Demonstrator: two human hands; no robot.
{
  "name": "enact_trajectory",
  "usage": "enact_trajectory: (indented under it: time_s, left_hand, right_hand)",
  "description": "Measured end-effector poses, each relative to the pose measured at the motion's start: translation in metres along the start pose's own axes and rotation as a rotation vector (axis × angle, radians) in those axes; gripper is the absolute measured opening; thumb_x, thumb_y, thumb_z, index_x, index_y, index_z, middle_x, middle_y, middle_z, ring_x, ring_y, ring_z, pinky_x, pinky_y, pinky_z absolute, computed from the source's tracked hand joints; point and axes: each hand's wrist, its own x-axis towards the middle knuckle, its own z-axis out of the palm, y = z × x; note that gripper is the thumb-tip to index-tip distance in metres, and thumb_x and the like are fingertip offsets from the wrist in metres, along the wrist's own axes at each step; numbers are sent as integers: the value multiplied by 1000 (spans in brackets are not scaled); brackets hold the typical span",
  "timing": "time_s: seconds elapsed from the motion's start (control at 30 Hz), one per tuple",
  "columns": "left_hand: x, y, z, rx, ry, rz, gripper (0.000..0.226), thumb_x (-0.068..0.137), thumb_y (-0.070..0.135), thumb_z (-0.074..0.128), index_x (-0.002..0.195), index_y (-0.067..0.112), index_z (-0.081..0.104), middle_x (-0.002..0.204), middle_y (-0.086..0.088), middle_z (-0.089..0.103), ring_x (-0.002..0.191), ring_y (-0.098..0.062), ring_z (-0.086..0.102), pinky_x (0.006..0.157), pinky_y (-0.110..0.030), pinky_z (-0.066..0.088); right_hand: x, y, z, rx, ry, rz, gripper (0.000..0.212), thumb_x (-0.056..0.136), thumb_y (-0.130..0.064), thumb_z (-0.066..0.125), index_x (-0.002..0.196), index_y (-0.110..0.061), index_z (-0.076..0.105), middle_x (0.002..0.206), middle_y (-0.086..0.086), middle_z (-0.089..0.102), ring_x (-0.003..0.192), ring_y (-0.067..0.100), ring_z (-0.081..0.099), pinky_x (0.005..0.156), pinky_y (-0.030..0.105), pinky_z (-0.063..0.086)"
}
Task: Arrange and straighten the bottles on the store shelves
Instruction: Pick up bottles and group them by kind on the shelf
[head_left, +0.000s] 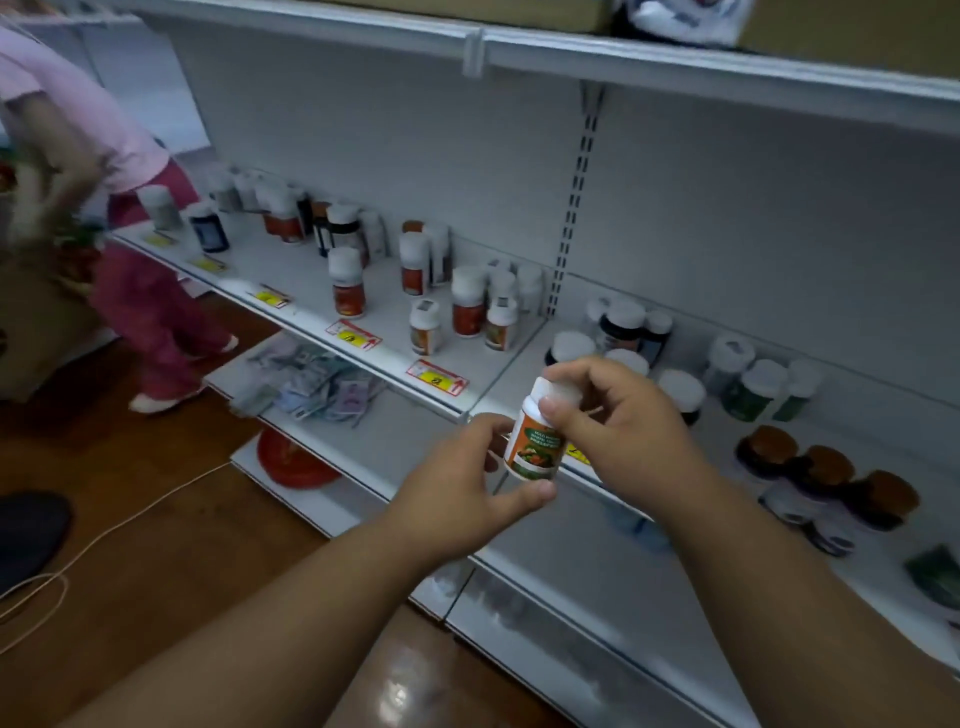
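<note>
Up in front of the shelf, I hold one bottle in both hands.
My left hand (457, 480) grips the bottom of the small bottle (535, 439) and my right hand (605, 415) pinches its white cap. Behind it, more bottles (467, 301) stand on the white shelf (291, 288). Far left, a person in pink (130, 208) walks.
</note>
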Motion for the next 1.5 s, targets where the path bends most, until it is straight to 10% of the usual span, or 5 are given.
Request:
enact_trajectory:
  time_s: [0.4,0.73,0.97,1.4,1.5]
  left_hand:
    - [104,-92,-65,369,-60,91,84,70,75,61,138,29,39,130,6,52,118,-14,48,97,-36,45]
    - [195,-127,-123,534,103,231,49,78,35,70,124,22,56,118,-7,57,104,-29,55,85,-38,48]
    - [238,-168,-121,557,-150,428,56,72,19,60,127,14,58,108,-16,60,81,-40,58,65,-44,53]
    - [253,-166,-133,573,-109,660,55,78,44,53,122,12,60,103,-12,60,87,-33,54,69,-38,44]
    - [258,-151,-128,610,-179,704,59,78,52,54,124,15,57,107,-10,60,93,-32,55,76,-38,42]
  right_hand:
    - [112,14,77,-324,4,76,18,80,-34,72,95,-31,62,89,-11,65,77,6,62,74,36,54]
    - [205,43,133,-548,-77,220,25,89,-32,58,114,-28,53,116,-4,58,100,18,58,84,34,48]
    - [211,51,156,-547,-17,314,31,88,-23,61,118,-26,52,119,-2,55,105,18,55,82,30,44]
    - [222,50,135,-718,468,259,15,93,-22,52,101,-12,61,103,10,57,99,29,52,79,35,40]
    - [237,57,119,-783,275,385,24,94,-25,52,113,-11,56,113,15,57,103,32,54,85,38,44]
